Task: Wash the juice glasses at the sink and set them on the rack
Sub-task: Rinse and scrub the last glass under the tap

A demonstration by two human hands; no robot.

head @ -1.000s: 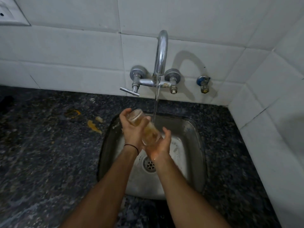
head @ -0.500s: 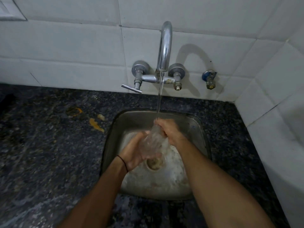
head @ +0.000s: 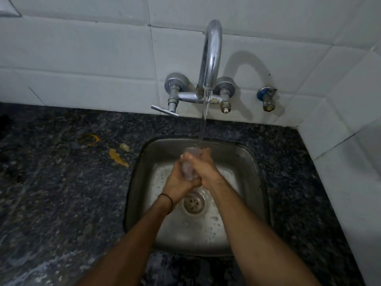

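A clear juice glass (head: 188, 169) stands roughly upright between both hands over the steel sink (head: 144, 162), its mouth under the running water. My left hand (head: 179, 180) wraps its left side and my right hand (head: 203, 169) its right side; the fingers hide most of the glass. Water falls from the chrome tap (head: 211, 58) straight onto the rim. No rack is in view.
Dark speckled stone counter (head: 61, 193) surrounds the sink, with orange juice smears (head: 117, 156) left of the basin. The drain (head: 193, 203) lies just below my hands. White tiled walls (head: 82, 58) close the back and right side; a small blue valve (head: 267, 98) sits right of the tap.
The glass went from tilted above the basin with juice residue to upright under the stream. Both hands dropped lower into the sink and closed around it.
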